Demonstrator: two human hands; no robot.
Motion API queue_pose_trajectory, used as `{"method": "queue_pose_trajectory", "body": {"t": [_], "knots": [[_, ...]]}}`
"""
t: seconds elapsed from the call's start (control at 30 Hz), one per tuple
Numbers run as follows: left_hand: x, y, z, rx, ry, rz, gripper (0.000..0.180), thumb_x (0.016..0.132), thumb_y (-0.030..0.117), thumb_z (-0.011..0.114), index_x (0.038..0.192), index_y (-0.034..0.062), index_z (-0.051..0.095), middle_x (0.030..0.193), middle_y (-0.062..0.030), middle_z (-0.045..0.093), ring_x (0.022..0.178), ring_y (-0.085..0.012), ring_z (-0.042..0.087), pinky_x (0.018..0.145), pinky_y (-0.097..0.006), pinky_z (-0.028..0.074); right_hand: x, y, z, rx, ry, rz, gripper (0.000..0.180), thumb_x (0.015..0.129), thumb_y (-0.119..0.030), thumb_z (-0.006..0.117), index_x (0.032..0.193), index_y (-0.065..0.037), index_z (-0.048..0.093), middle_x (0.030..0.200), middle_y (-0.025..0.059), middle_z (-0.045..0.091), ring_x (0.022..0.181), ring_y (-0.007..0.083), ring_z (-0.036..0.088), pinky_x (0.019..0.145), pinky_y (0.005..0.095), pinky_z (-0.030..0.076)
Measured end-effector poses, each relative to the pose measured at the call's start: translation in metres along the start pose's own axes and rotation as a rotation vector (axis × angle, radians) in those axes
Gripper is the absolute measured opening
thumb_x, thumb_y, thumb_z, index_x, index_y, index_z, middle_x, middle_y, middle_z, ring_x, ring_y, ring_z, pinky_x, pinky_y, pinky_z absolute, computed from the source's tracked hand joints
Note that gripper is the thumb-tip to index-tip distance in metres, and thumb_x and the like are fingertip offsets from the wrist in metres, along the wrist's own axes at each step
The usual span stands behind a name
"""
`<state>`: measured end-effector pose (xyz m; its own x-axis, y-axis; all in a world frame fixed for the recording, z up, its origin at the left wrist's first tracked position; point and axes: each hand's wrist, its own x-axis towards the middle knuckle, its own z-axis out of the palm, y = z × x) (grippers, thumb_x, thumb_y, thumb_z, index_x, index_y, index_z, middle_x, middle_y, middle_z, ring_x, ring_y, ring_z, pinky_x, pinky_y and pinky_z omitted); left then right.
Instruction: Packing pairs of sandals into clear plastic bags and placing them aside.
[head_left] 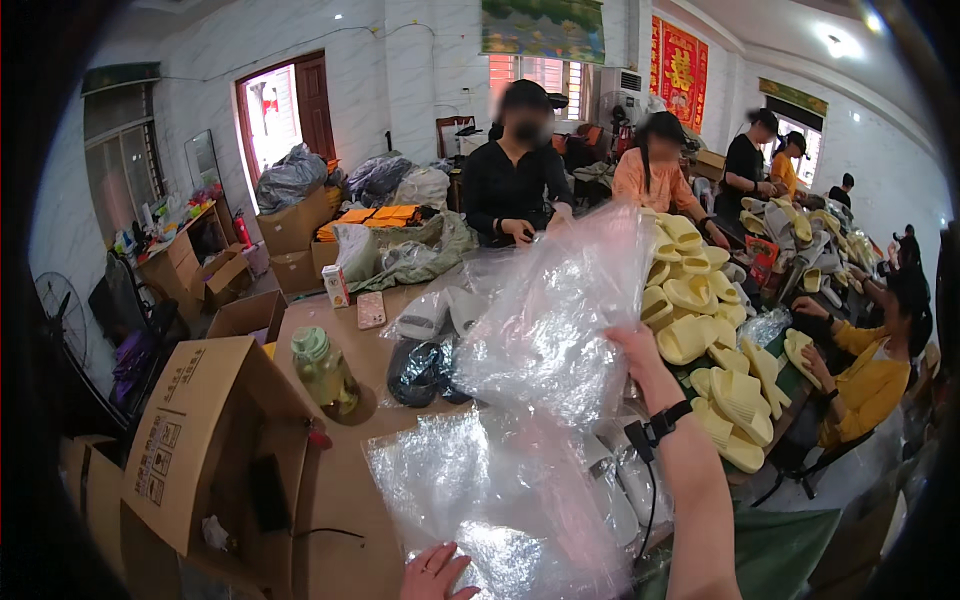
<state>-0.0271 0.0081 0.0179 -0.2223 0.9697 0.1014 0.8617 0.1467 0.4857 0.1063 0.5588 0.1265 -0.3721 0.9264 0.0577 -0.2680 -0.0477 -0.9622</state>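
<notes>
In the head view, one clear plastic sheet (555, 325) is raised over the table (345, 490), its long axis slanting from lower left to upper right, upper corner directed away from the person; the right hand (635, 357) has its grip closed on the sheet's right edge. The left hand (434, 576) rests its fingers on lower plastic sheeting (485, 500), layers uncountable; whether that grip holds any cannot be told. One bottle (324, 372), one phone (371, 310) and one small box (335, 287) occupy the table's left side.
</notes>
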Motion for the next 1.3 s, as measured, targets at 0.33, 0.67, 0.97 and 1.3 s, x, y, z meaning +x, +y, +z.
{"method": "queue_pose_trajectory", "body": {"t": [0.33,0.67,0.97,1.3], "knots": [[0.0,-0.007,0.0,0.045,0.15,0.158,0.056,0.091,0.051,0.063,0.132,0.0122,0.061,0.145,-0.0154,0.051,0.131,-0.0362,0.048,0.11,-0.048,0.037,-0.161,-0.221,0.008,-0.653,-0.083,-0.372,0.022,0.085,-0.009,0.073,0.106,-0.004,0.072,0.092,0.0014,0.072,0.08,0.0104,0.065,0.074,0.0265,0.051],[0.012,-0.028,-0.012,-0.113,0.013,0.152,0.053,0.094,0.042,0.061,0.136,0.0091,0.057,0.149,-0.0184,0.046,0.137,-0.0383,0.041,0.115,-0.046,0.032,-0.319,-0.324,0.0,-1.107,-0.669,-0.192,0.012,0.087,-0.012,0.076,0.091,-0.001,0.075,0.082,-0.0038,0.071,0.074,0.0047,0.062,0.07,0.0241,0.05],[-0.019,0.098,-0.174,-1.861,-0.059,-0.424,0.059,0.097,0.032,0.062,0.149,0.0098,0.044,0.14,-0.0115,0.054,0.129,-0.027,0.051,0.112,-0.041,0.038,-0.378,-0.287,0.1,-1.491,-1.292,-0.021,0.03,0.078,-0.006,0.069,0.109,-0.003,0.072,0.093,0.0116,0.075,0.086,0.0242,0.069,0.077,0.034,0.053],[-0.055,0.051,-0.079,-2.048,-0.283,-0.254,0.048,0.102,0.031,0.053,0.14,0.0022,0.047,0.13,-0.011,0.059,0.115,-0.0247,0.06,0.098,-0.04,0.049,-0.337,-0.216,0.214,-2.221,-1.188,-0.326,0.022,0.074,-0.015,0.068,0.094,-0.01,0.077,0.093,0.0133,0.074,0.09,0.0331,0.071,0.077,0.0422,0.055]]}}
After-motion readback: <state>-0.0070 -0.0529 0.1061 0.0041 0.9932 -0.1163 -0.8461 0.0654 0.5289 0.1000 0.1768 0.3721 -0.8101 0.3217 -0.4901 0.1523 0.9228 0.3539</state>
